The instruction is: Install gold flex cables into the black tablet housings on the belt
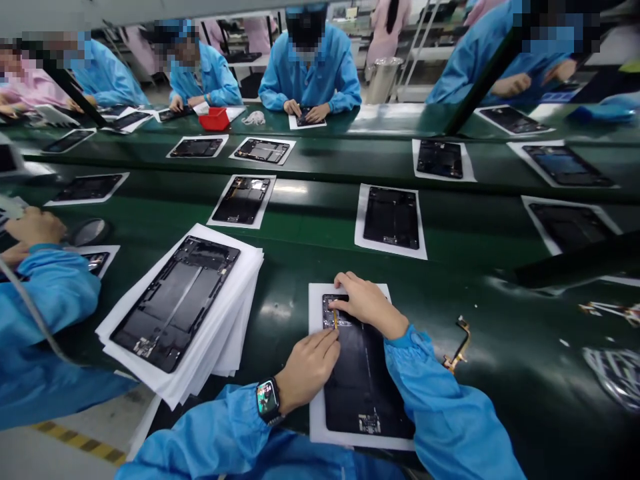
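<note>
A dark tablet housing [350, 373] lies on white paper [316, 427] in front of me, with small circuitry near its top and bottom edges. A narrow yellow flex cable [335, 320] runs over its upper left part. My left hand [311, 363], with a watch on the wrist, has its fingers pressed together at the cable's lower end. My right hand [367, 303] rests over the top edge of the housing, thumb and forefinger apart. Its thumb tip is by the cable's upper end; the other fingers are partly hidden.
A paper stack [225, 333] at left bears another tablet housing [175, 300]. A loose flex cable [459, 343] lies right of my forearm. More housings on paper, such as one [391, 217], line the green bench [290, 280]. A dark post [575, 260] stands at right; co-workers sit opposite and at left.
</note>
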